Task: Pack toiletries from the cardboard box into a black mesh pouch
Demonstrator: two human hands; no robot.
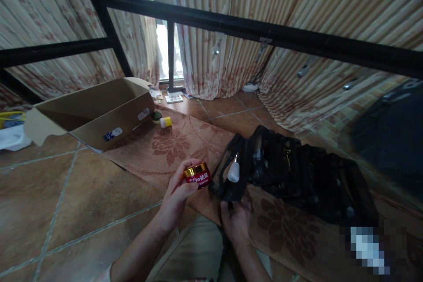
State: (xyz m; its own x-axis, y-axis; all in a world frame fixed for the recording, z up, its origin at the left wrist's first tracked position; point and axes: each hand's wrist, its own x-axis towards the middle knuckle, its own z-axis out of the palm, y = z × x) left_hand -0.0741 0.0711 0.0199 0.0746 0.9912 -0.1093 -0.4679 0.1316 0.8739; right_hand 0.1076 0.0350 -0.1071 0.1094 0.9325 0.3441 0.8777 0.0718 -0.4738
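Observation:
A small red cosmetic jar with a gold lid and white lettering is pinched between the thumb and fingers of my left hand. The jar is held above the patterned mat, just left of a black mesh organizer bag. My right hand grips the near edge of the bag's left end, its fingertips partly hidden by the black fabric. Inside that end pocket lies a white and dark bottle. Other items in the bag's further pockets are too dark to make out.
An open cardboard box stands at the left. Near its right corner, a small yellow-and-white item and a dark green round thing lie on the brown mat. Black metal bars cross in front of curtains.

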